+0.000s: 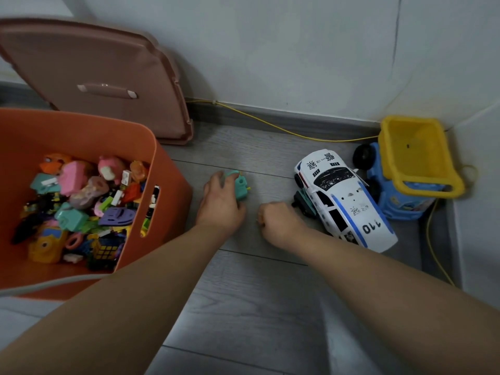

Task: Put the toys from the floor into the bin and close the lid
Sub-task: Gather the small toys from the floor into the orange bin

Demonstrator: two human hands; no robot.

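The orange bin (81,136) stands open at the left, holding several small colourful toys. Its pinkish-brown lid (92,77) leans on the wall behind it. On the floor just right of the bin, my left hand (220,204) grips a small teal toy (240,188). My right hand (278,221) is a closed fist on the floor beside a white police car (343,198) marked 110; what it holds, if anything, is hidden. A small dark green toy (303,203) sticks out from under the car's near side. A blue truck with a yellow tipper (411,163) stands in the corner.
A yellow cable (270,123) runs along the skirting board and down the right wall. Walls close the space at the back and right. Grey wood floor (243,293) stretches toward me between my forearms.
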